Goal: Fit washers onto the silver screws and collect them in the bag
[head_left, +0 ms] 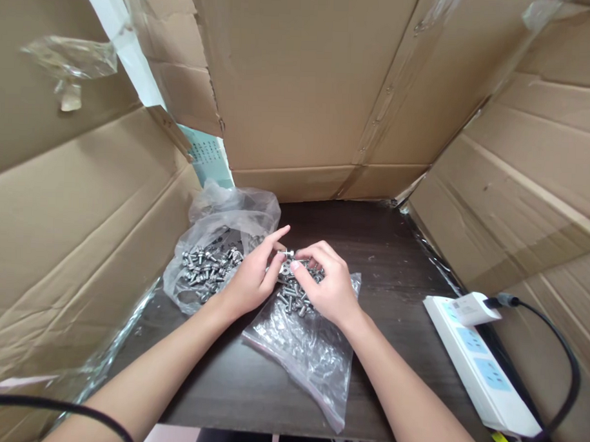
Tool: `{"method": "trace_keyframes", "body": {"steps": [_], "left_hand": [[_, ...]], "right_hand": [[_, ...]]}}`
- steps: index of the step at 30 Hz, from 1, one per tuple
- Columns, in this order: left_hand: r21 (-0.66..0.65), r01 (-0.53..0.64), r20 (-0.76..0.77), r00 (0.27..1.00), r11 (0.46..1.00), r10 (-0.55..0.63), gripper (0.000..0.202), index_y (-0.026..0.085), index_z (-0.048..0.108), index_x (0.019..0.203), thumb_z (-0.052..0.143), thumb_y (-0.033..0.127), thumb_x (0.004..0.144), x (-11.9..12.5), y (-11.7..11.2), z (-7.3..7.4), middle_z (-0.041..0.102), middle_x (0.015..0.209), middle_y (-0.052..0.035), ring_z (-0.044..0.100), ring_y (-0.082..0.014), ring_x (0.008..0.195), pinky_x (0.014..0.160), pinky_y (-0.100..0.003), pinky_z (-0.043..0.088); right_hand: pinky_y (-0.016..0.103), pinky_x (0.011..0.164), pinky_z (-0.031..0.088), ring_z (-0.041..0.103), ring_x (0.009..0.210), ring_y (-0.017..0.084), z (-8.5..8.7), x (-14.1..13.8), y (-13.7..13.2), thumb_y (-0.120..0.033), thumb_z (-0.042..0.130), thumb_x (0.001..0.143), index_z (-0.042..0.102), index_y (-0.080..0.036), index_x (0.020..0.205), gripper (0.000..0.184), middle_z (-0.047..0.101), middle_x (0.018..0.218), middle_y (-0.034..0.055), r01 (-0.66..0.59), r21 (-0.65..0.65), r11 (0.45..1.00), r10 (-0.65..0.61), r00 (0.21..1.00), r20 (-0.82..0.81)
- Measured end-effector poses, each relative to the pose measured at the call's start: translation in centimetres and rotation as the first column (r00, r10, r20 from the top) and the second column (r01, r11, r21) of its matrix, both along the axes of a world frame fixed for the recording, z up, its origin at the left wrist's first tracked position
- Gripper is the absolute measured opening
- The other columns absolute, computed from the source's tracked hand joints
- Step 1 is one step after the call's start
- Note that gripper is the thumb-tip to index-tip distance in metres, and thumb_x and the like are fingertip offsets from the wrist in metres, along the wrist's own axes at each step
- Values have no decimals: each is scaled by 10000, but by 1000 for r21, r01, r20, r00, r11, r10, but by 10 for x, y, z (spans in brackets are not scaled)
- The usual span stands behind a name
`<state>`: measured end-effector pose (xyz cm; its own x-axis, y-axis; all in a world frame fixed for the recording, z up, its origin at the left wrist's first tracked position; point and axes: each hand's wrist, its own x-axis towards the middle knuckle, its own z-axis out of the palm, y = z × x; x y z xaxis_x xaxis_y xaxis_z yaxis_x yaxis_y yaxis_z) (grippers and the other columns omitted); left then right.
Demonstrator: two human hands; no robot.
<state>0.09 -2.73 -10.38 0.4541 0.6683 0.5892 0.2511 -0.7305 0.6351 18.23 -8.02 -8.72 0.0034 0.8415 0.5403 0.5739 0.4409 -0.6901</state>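
My left hand (254,274) pinches a small bolt (290,254) with a washer on it between thumb and fingertips, its index finger stretched out above. Close by on the right, my right hand (328,280) curves toward the bolt's head, thumb and index finger slightly apart; whether a fingertip touches it, I cannot tell. Beneath both hands, loose bolts (292,299) and a few flat washers (286,267) lie on a clear zip bag (309,357). Left of them an opened clear plastic bag (259,203) holds many bolts with washers (211,266).
Cardboard walls (304,86) enclose the dark wooden tabletop (391,353) at the back and sides. A white power strip (483,369) with a plugged-in adapter (470,309) and black cable (573,359) lies at the right. Another black cable (51,403) crosses the lower left.
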Motion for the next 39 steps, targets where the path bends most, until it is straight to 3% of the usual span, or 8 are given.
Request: {"method": "trace_keyframes", "body": {"steps": [3, 9, 13, 17, 24, 31, 35, 39], "left_hand": [[12, 17, -7, 1000, 1000, -17, 458, 159, 405, 1544, 432, 219, 1090, 1, 0, -1, 662, 1049, -68, 645, -145, 912, 905, -295, 535], [-20, 0, -2, 1000, 1000, 0, 468, 147, 399, 1549, 443, 234, 1091, 1, 1, -4, 663, 1022, -65, 649, -147, 888, 866, -296, 537], [-9, 13, 7, 1000, 1000, -13, 456, 149, 413, 1538, 443, 222, 1088, 2, 1, -4, 662, 1017, -59, 650, -138, 868, 854, -286, 539], [4, 10, 16, 1000, 1000, -10, 450, 149, 427, 1526, 455, 212, 1081, 2, 1, -4, 667, 1014, -54, 657, -132, 871, 838, -265, 542], [7, 16, 1, 1000, 1000, -16, 400, 139, 521, 1444, 487, 179, 1047, 1, 0, -3, 713, 1062, -75, 698, -148, 912, 839, -265, 568], [111, -3, -31, 999, 994, 7, 217, 159, 682, 1176, 570, 130, 992, 2, -1, 2, 758, 1070, -58, 730, -151, 951, 888, -262, 578], [132, -7, -25, 1000, 991, 11, 171, 164, 697, 1122, 619, 133, 974, 3, -1, 1, 763, 995, -40, 730, -142, 882, 840, -248, 584], [125, -22, -5, 1000, 992, 23, 180, 165, 689, 1145, 654, 152, 970, 2, 0, -1, 766, 1021, -39, 726, -132, 866, 816, -235, 583]], "right_hand": [[298, 717, 546, 630, 823, 151, 0, 0, -1, -248, 666, 927, 715, -187, 1137, 224, 668, 1036, 66, -25, 25, 999, 25, 1000, -4], [338, 817, 573, 661, 1020, 200, -1, 0, -1, -220, 636, 943, 741, -196, 988, 116, 639, 1094, 91, -23, 183, 983, 31, 999, -39], [358, 871, 572, 654, 1010, 199, -4, 0, 1, -228, 633, 941, 725, -199, 1075, 165, 643, 1114, 90, -19, 83, 996, 21, 999, -24], [391, 938, 541, 644, 1027, 222, -10, -1, 3, -266, 647, 935, 713, -198, 889, 105, 645, 1063, 83, -3, -23, 1000, 4, 998, 56], [329, 849, 511, 636, 928, 190, -7, -1, 3, -240, 616, 950, 673, -184, 1018, 105, 672, 1005, 59, -40, -58, 998, 41, 999, 14], [303, 780, 459, 610, 859, 174, -5, 1, 3, -257, 538, 1023, 681, -183, 954, 175, 669, 909, 50, -49, -42, 998, 50, 999, 21], [292, 743, 432, 592, 816, 165, -4, 2, 3, -278, 527, 1033, 659, -189, 907, 203, 654, 872, 40, -55, -65, 996, 57, 998, 21], [293, 717, 392, 548, 751, 158, -6, 1, 4, -294, 472, 1056, 534, -192, 737, 341, 594, 766, 26, -64, -97, 993, 68, 997, 41]]}}
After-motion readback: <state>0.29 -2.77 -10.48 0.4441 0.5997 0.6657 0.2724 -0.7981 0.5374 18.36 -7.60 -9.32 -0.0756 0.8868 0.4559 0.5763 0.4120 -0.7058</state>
